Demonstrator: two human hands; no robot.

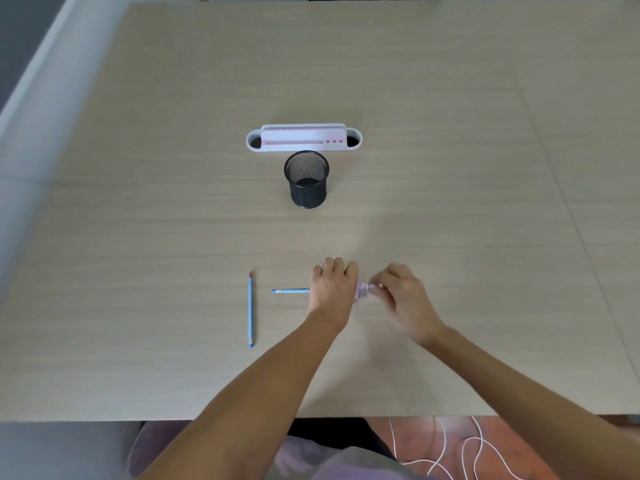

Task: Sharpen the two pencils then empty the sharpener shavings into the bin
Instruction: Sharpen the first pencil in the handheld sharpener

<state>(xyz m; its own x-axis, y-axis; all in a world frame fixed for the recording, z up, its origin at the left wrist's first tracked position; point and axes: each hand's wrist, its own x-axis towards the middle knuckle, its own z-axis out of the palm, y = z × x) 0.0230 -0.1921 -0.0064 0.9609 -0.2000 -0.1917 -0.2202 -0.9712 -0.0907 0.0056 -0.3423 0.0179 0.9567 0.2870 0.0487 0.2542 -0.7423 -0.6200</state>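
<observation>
A blue pencil (290, 291) lies level in my left hand (331, 287), its eraser end sticking out to the left. Its tip end is hidden behind my fingers where it meets the small pink sharpener (362, 290). My right hand (401, 296) pinches the sharpener's right end. A second blue pencil (250, 308) with a red tip lies alone on the table to the left, pointing away from me. The black mesh bin (307, 178) stands upright further back, in the middle of the table.
A white and pink desk organiser (303, 139) sits just behind the bin. The wooden table's near edge (207, 419) is close to my body. White cables (460, 452) lie on the floor at the lower right.
</observation>
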